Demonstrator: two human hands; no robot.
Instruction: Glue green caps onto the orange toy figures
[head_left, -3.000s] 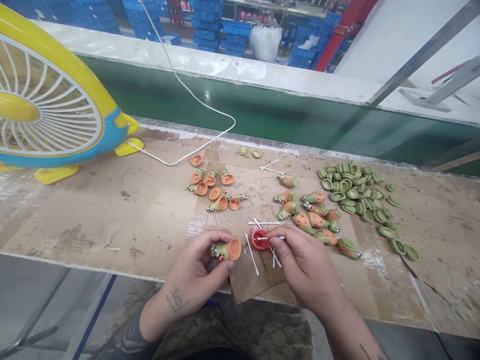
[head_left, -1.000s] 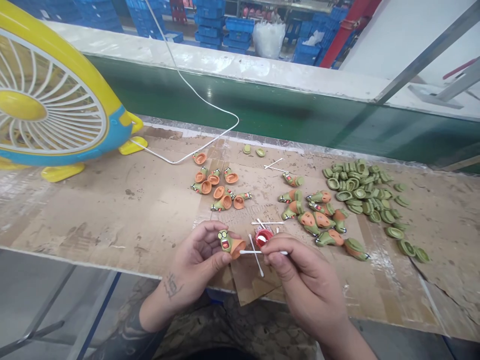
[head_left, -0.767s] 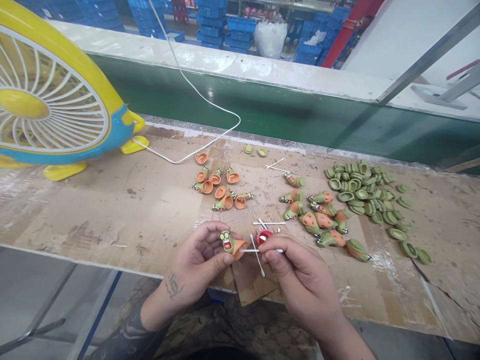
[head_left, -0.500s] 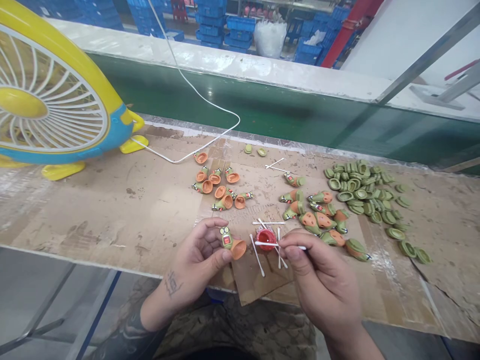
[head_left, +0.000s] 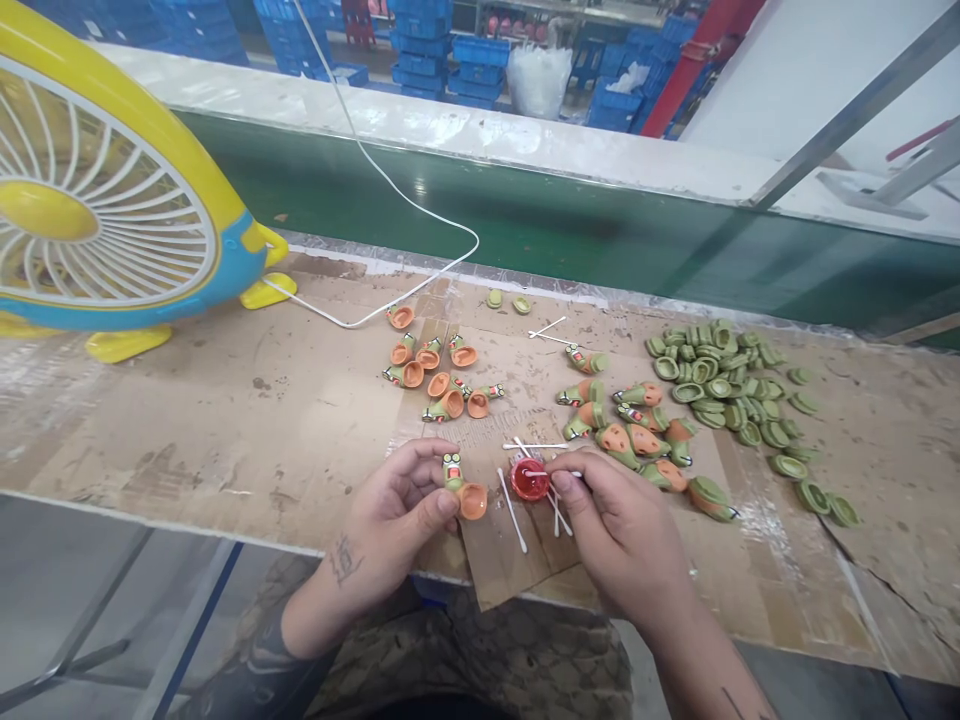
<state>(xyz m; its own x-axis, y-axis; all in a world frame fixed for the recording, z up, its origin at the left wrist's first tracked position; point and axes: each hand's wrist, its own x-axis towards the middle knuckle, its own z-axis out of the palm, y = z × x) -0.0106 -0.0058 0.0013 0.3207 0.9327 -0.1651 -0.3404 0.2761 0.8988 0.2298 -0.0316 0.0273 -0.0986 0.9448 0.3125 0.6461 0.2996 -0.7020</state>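
My left hand is closed around a small green and orange figurine with big eyes and a red mouth; its hollow orange end faces me. Between the fingertips of my right hand is a cotton swab, its tip inside a small pot of red paint. The pot stands on a cardboard piece. Other cotton swabs lie around it. Similar figurines are grouped beyond my left hand, and more figurines with rounded spotted bodies lie beyond my right.
A heap of green oval caps lies at the right. Two loose caps and two crossed swabs are farther back. A yellow and blue fan stands at the left, its white cord trailing over the cardboard-covered table.
My right hand has moved left and turned the swab, bringing its tip down into the red paint pot. The figurine in my left hand has tilted slightly.
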